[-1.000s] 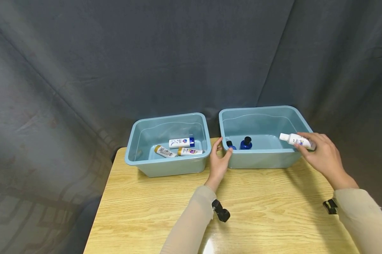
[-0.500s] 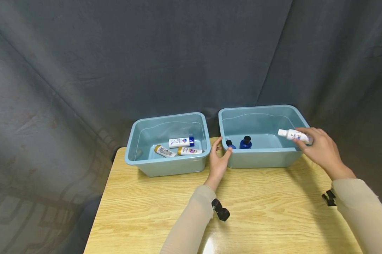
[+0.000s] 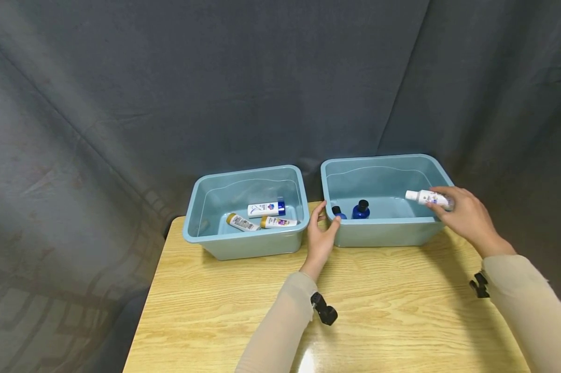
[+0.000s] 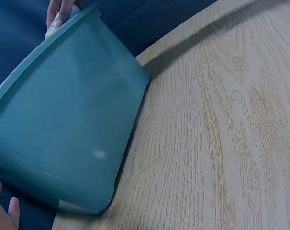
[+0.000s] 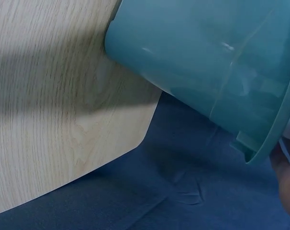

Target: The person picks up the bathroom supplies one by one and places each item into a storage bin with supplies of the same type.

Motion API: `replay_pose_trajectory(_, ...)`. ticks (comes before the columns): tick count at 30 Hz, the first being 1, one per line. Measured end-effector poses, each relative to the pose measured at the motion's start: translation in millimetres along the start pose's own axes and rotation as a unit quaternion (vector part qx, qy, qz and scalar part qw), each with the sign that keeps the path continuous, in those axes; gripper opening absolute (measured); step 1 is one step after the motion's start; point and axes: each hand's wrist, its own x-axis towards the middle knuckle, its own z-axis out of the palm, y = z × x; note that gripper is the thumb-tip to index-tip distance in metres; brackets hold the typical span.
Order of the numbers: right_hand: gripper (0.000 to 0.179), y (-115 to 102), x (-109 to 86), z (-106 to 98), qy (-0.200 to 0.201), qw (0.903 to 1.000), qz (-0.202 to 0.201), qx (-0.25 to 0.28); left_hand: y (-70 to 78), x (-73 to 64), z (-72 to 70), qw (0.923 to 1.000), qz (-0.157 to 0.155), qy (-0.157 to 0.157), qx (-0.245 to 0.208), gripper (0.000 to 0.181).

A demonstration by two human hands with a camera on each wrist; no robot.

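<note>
My right hand (image 3: pixel 469 217) grips a small white bottle (image 3: pixel 428 197), tilted on its side with its cap pointing left. It is held at the right end of the right blue bin (image 3: pixel 383 234), above its floor. My left hand (image 3: pixel 320 241) holds that bin's near left corner, thumb at the front rim and a finger along the left side. Two dark blue bottles with black caps are in this bin; one blue bottle (image 3: pixel 361 211) stands upright, the other bottle (image 3: pixel 338 213) is partly hidden by the rim. In the left wrist view, right-hand fingers (image 4: pixel 63 12) show on the white bottle.
The left blue bin (image 3: pixel 252 246) holds a white bottle with a blue cap (image 3: pixel 264 209) and two gold-capped bottles (image 3: pixel 278 222). Both bins stand at the back of the wooden table (image 3: pixel 378 311), against a grey curtain (image 3: pixel 262 83).
My right hand has moved slightly left and up with the white bottle, bringing it further over the right bin. My left hand keeps its place at the corner.
</note>
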Motion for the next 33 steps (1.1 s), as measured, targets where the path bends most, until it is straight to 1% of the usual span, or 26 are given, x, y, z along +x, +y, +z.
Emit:
replay_pose_trajectory(4, 0.049, 2.6, 4.5, 2.2, -0.01, 0.9999, -0.004, -0.003, 0.6, -0.3, -0.2, 1.0, 0.0, -0.001, 0.001, 0.053)
replay_pose_trajectory(8, 0.05, 3.6, 10.1, 3.6, -0.029, 0.9996, -0.005, -0.006, -0.4, 0.2, -0.1, 0.9999, 0.01, -0.001, 0.004, 0.052)
replay_pose_trajectory(11, 0.05, 3.9, 14.1, 4.0, -0.035, 0.9993, -0.008, -0.008, -2.0, 0.8, -0.1, 0.9998, 0.016, 0.001, 0.008, 0.052)
replay_pose_trajectory(15, 0.048, 3.6, 19.0, 5.1, -0.04, 0.999, -0.016, -0.014, -1.2, 1.2, -0.8, 0.9999, 0.013, 0.0, 0.007, 0.052)
replay_pose_trajectory(22, 0.049, 3.9, 25.2, 6.5, -0.065, 0.9974, -0.021, -0.024, -0.7, 1.6, -1.5, 1.0, 0.003, -0.005, 0.004, 0.052)
replay_pose_trajectory(27, 0.052, 4.3, 28.5, 6.7, -0.089, 0.9952, -0.028, -0.029, -0.9, 1.3, -0.9, 0.9999, 0.01, -0.002, 0.001, 0.052)
replay_pose_trajectory(30, 0.052, 3.5, 30.3, 7.5, -0.111, 0.9932, -0.022, -0.029, -0.8, 1.3, -0.7, 0.9999, 0.016, -0.002, 0.001, 0.051)
replay_pose_trajectory(33, 0.055, 2.1, 31.1, 8.0, -0.127, 0.9915, -0.01, -0.03, -0.4, 1.0, -0.8, 0.9999, 0.015, -0.005, 0.003, 0.052)
